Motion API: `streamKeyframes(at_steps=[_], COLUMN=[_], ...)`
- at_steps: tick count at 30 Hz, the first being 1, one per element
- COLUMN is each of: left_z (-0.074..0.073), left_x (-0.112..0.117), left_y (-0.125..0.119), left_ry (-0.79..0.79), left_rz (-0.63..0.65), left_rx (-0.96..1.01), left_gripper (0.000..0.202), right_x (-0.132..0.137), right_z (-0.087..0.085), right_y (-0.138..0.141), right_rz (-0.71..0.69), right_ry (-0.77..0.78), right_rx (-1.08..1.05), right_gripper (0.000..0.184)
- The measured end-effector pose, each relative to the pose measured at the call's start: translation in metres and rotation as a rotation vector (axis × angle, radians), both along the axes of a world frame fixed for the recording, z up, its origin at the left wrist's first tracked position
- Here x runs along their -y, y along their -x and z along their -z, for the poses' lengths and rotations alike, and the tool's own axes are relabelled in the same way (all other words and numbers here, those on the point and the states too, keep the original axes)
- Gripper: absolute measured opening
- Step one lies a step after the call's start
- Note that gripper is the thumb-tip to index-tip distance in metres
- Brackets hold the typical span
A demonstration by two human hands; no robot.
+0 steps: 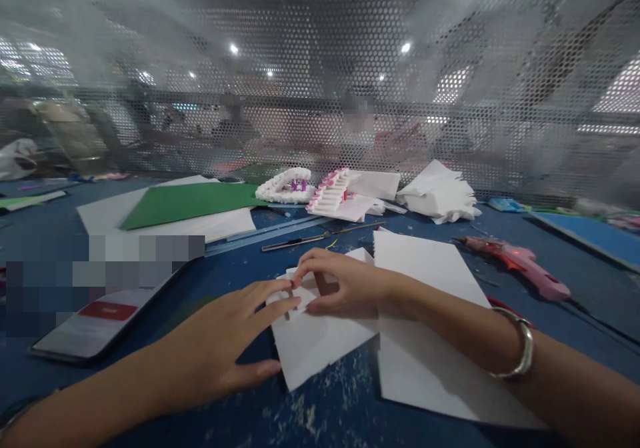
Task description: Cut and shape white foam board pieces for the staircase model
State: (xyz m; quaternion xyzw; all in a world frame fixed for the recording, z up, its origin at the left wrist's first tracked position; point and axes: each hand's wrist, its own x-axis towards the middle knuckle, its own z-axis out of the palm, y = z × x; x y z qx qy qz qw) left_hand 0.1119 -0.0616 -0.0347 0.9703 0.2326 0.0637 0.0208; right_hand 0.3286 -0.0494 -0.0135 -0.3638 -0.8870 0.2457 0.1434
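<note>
A small white sheet [325, 345], like paper or foam board, lies on the blue table with small white pieces [294, 307] near its far left corner. My left hand [220, 331] reaches in with fingers stretched and thumb well apart. Its fingertips touch the pieces, while its thumb rests by the sheet's left edge. From the other side, my right hand [350, 280] curves its thumb and fingers round the same little pieces, their tips close together. Fingers partly cover the contact. A larger white sheet [430, 341] lies under my right forearm.
A pink glue gun [520, 268] lies at right with its cord. Beyond my hands are a craft knife [295, 241], a white-and-pink stair model [330, 193], a white arch-like model [285, 188] and green sheet [195, 203]. A phone [105, 321] stands left; perforated metal screen [320, 68] behind.
</note>
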Motion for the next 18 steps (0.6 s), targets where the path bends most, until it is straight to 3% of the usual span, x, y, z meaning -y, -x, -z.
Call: streamKeyframes(at_steps=[9, 18], left_z=[0.0052, 0.0018], left_x=[-0.0022, -0.0025], left_y=[0.0024, 0.0021], left_ry=[0.007, 0.045], left_rz=[0.006, -0.017], left_rx=[0.088, 0.076], left_gripper=[0.053, 0.052], right_x=[-0.0015, -0.0084], right_z=[-0.0002, -0.0026], right_y=[-0.0020, -0.0078], right_rz=[-0.008, -0.071], right_ry=[0.042, -0.037], right_rx=[-0.012, 0.058], right_gripper=[0.029, 0.029])
